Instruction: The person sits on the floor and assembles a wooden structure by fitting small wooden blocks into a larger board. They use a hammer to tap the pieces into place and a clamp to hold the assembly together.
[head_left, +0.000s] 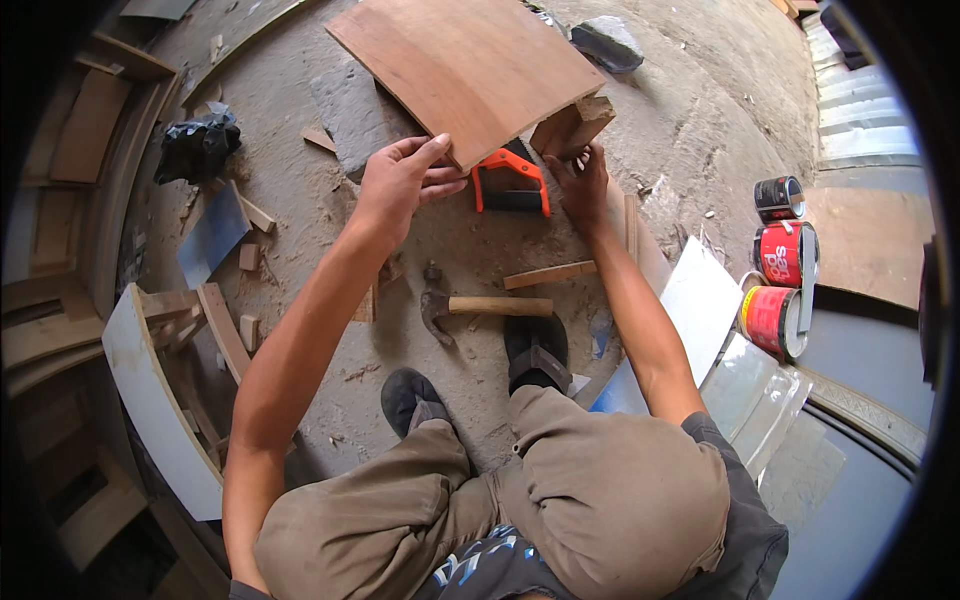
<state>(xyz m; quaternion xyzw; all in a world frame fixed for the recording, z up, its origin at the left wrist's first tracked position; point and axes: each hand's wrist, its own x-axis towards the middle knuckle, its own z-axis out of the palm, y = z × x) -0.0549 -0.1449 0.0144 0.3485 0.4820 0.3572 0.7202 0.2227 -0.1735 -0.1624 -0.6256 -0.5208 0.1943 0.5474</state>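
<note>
Over dusty floor point(690, 120), left hand point(398, 182) grips board point(470, 75), corner toward shoes point(535, 345), long axis unclear; right hand point(582, 190) grips block point(573, 125).

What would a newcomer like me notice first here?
Your eye would probably go to the broad wooden board at the top, its near corner in the left hand, the right hand touching a wooden block under its right end. Then come the orange handle below the board and the hammer by the shoes.

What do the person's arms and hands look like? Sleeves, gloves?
The left hand and right hand are ungloved; no rings, watch or cables visible. The right sleeve is short and dark grey; little of the left sleeve shows.
</note>
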